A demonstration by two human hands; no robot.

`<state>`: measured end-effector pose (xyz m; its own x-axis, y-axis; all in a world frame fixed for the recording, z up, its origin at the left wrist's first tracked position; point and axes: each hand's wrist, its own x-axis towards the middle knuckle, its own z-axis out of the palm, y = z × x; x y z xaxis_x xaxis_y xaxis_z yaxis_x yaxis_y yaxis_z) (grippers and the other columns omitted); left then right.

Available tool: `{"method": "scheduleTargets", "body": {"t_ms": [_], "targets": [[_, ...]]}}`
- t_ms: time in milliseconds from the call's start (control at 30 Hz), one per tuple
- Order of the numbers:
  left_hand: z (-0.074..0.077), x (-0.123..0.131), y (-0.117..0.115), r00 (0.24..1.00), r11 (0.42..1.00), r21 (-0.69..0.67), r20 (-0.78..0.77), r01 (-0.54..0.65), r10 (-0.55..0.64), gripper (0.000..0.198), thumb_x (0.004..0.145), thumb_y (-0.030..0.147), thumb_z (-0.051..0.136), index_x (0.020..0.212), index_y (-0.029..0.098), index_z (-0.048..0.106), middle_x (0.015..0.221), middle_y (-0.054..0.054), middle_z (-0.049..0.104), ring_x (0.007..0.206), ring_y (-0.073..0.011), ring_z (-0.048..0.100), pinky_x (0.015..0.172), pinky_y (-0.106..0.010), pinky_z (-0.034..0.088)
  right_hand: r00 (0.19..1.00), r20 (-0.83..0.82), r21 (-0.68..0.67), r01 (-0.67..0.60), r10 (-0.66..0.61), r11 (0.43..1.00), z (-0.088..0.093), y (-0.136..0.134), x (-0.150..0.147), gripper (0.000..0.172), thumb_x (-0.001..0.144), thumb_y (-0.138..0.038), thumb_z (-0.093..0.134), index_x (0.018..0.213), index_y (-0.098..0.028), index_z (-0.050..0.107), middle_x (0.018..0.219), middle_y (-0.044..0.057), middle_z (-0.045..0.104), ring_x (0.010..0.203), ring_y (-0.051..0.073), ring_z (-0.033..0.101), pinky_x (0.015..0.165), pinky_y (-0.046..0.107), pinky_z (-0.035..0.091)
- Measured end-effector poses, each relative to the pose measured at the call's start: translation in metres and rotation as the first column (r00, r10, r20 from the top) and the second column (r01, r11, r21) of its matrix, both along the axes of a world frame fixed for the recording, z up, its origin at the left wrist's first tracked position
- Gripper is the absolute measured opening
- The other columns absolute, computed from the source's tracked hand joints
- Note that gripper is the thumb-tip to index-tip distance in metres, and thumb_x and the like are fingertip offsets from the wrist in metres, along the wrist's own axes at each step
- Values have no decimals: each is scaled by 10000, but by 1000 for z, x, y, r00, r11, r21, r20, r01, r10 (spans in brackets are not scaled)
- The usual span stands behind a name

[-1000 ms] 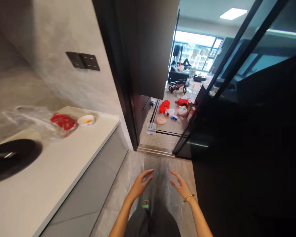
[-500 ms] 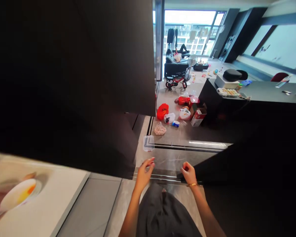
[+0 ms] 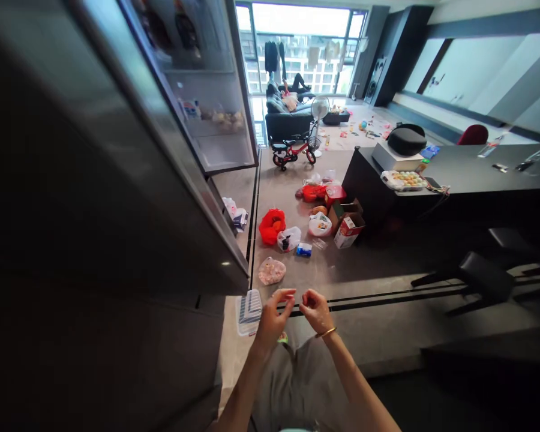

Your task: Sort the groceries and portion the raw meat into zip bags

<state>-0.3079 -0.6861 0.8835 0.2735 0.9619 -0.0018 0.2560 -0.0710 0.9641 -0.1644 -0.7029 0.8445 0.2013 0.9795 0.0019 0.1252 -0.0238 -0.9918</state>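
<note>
My left hand (image 3: 274, 315) is in front of my body, its thumb and bent fingers apart, with nothing between them. Close to its right, my right hand (image 3: 315, 311), with a gold bracelet at the wrist, has its fingers curled in and shows nothing held. Beyond the hands on the floor lies a clear bag of pinkish food pieces (image 3: 272, 271). A clear plastic container (image 3: 249, 312) sits left of my left hand. Farther off are a red bag (image 3: 272, 227), a white plastic bag (image 3: 290, 239) and a blue-and-white packet (image 3: 304, 249).
At left stands a dark fridge, its door (image 3: 220, 144) open with things on its shelves. Cardboard boxes (image 3: 347, 231) stand by a dark counter (image 3: 459, 171) bearing an egg tray (image 3: 404, 180). A stool (image 3: 483, 276) is at right. Farther back are a small red bicycle (image 3: 294, 150) and a person on a sofa.
My view has moved forward past the dark panel and the white countertop. The open fridge door's inner shelves now show. My hands have come closer together, and the floor items appear nearer.
</note>
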Motion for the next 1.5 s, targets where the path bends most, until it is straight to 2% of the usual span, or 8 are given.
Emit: {"method": "scheduleTargets", "body": {"t_ms": [67,133,267,500,667,867,1133,1500], "targets": [[4,34,42,995,995,9,21,96,-96,248,865,314,542,1050,192,653,1060,-80,679,952,-192,648,847,-327,516,998,56,4,-36,36,999,2,28,29,27,663,-201,567,677,-183,554,647,-11,560,599,114,536,597,230,460],[2,63,79,987,987,30,14,157,-157,240,863,282,543,1061,201,654,1172,-87,643,1083,-205,607,945,-356,482,987,99,7,-124,123,992,-2,54,59,279,706,-244,618,976,-179,644,935,69,675,892,192,640,810,312,512],[-23,109,151,980,981,11,-53,193,-192,269,858,254,543,1103,221,649,1288,-78,588,1225,-214,522,1073,-403,384,943,152,-106,-283,296,953,-33,111,125,629,754,-339,646,1347,-207,485,1366,117,525,1302,253,453,1083,440,360],[-88,190,259,995,983,-184,-95,4,-22,277,854,294,519,1074,199,657,1113,-74,680,1066,-208,621,963,-397,482,871,241,-250,-371,428,895,-75,233,252,435,771,-203,564,1202,-195,619,1231,115,634,1168,238,576,1033,445,422],[-93,251,307,992,964,-242,-88,-109,90,260,861,268,504,1058,203,661,1091,-65,681,1038,-194,625,942,-379,492,813,258,-295,-447,521,844,-66,329,320,358,775,-190,571,1122,-204,660,1105,98,687,1042,233,629,945,423,479],[-90,277,365,975,940,-260,-82,-221,206,225,862,236,493,973,202,686,1056,-59,690,1028,-191,626,944,-373,488,786,170,-338,-520,594,785,-71,421,324,337,795,-198,551,1117,-202,651,1092,83,681,1006,206,633,885,378,507],[-100,252,480,960,924,-261,-75,-279,269,232,849,251,521,1009,198,680,1049,-62,699,1024,-201,635,948,-378,486,803,90,-324,-536,590,779,-75,520,310,331,812,-227,540,1126,-191,641,1128,93,669,1041,204,625,902,390,502],[-95,267,560,958,915,-289,-26,-282,287,240,860,274,515,1013,196,683,1048,-70,697,1010,-200,641,928,-369,500,840,13,-385,-496,543,778,-74,591,318,274,812,-290,572,1050,-197,670,1069,96,695,1001,218,653,895,409,524]]}}
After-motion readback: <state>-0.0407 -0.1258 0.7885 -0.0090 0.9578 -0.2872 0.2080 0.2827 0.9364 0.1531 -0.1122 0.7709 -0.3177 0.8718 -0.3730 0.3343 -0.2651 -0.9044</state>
